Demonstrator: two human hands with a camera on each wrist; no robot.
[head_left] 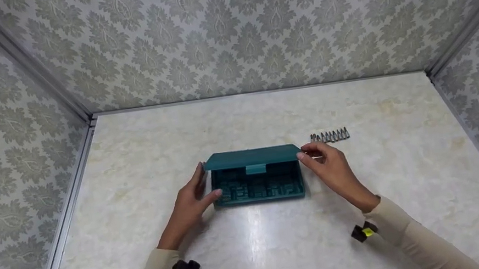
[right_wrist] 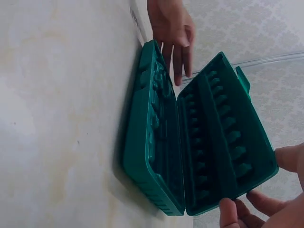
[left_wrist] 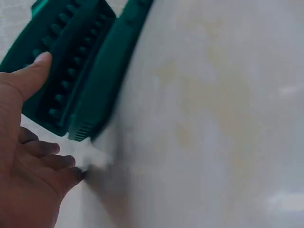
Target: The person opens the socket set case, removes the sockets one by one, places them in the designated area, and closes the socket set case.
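A dark green plastic case [head_left: 259, 200] lies on the table with its hinged lid [head_left: 251, 157] partly raised. Moulded slots line the inside, and a small latch [head_left: 255, 169] hangs from the lid's front edge. My right hand [head_left: 329, 164] pinches the lid's right corner; in the right wrist view its fingertips [right_wrist: 229, 211] grip the lid's rim. At the case's left side is my left hand [head_left: 191, 205], fingers loosely extended and thumb over the base's edge. The left wrist view shows that hand's thumb [left_wrist: 35, 76] close to the case; whether it touches is unclear.
A row of several small metal bits [head_left: 330, 135] stands on the table behind my right hand. Patterned wall panels [head_left: 226, 34] enclose the marbled table [head_left: 130, 149] at the back and sides.
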